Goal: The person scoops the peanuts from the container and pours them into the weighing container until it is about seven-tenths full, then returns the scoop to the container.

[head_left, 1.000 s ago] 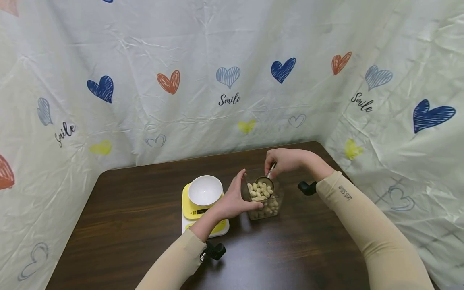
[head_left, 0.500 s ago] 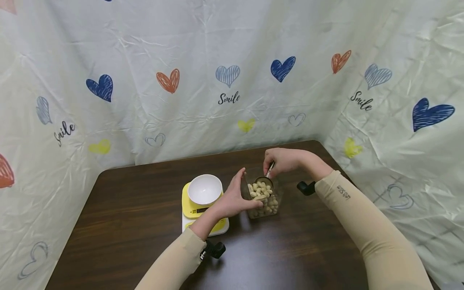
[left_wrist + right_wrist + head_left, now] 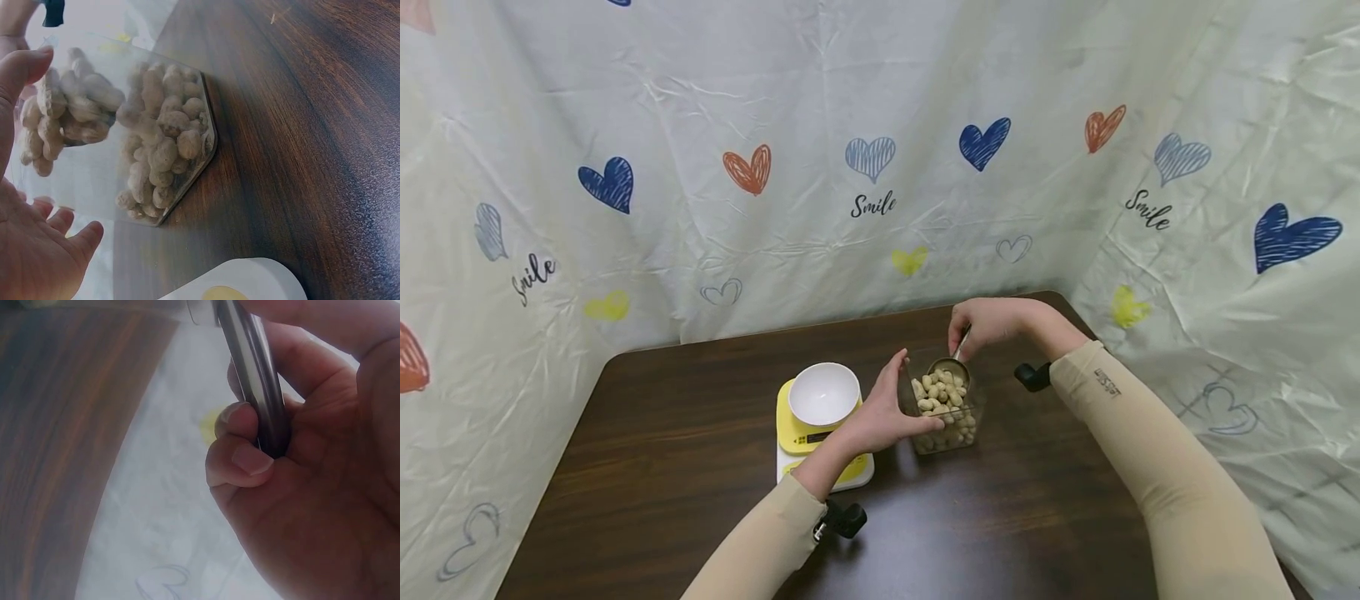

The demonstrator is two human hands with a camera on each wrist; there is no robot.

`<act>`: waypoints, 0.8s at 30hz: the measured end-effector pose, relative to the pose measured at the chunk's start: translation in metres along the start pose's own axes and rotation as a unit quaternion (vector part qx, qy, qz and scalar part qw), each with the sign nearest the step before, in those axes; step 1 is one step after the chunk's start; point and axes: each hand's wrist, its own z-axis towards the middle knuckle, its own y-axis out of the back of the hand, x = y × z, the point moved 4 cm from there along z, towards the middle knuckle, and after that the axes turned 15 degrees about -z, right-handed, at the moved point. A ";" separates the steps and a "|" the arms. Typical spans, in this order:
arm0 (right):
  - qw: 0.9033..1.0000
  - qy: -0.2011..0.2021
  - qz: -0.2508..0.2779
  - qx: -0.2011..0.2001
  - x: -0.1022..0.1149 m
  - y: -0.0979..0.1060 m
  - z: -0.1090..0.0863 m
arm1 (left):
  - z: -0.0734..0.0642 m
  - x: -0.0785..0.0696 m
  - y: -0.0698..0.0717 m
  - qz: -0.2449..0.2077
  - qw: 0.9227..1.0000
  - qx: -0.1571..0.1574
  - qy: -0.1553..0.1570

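Right hand (image 3: 992,321) grips a metal scoop (image 3: 951,364) by its handle, inside the clear container (image 3: 94,178) that the left hand (image 3: 883,417) holds between thumb and fingers. Peanuts (image 3: 156,153) heap the scoop, so filling it looks done; lifting it out remains. I see none in the white bowl (image 3: 824,395) on the scale (image 3: 789,427).

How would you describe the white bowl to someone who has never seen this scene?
On the dark table, find the yellow-and-white scale, left of the clear container of peanuts. The white bowl rests on it: round and empty, unlike the container.
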 end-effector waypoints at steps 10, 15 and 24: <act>1.000 -0.004 0.008 -0.008 -0.009 0.006 -0.001 | -0.001 -0.001 0.000 -0.007 1.000 -0.003 -0.004; 1.000 0.000 0.023 -0.006 -0.011 0.006 -0.001 | 0.000 -0.001 0.000 -0.006 1.000 -0.003 -0.005; 0.999 0.001 0.042 0.005 -0.014 0.010 -0.001 | 0.000 0.000 0.000 -0.012 1.000 0.001 -0.002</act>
